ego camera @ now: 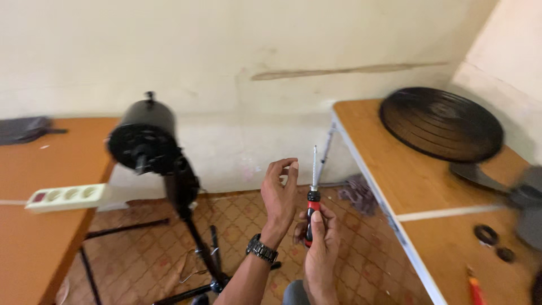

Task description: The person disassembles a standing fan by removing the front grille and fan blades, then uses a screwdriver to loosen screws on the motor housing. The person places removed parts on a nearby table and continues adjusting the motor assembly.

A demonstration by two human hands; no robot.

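Between two orange wooden tables [389, 169], his right hand [322, 248] gripped the red-and-black-handled screwdriver [311, 209] upright, his left hand [280, 192] poised half-open; steadying the shaft would have helped.

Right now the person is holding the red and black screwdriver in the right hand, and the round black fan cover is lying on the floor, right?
Not quite. The right hand does hold the red and black screwdriver, but the round black fan cover lies on the wooden table at the right, not on the floor. The head view shows it.
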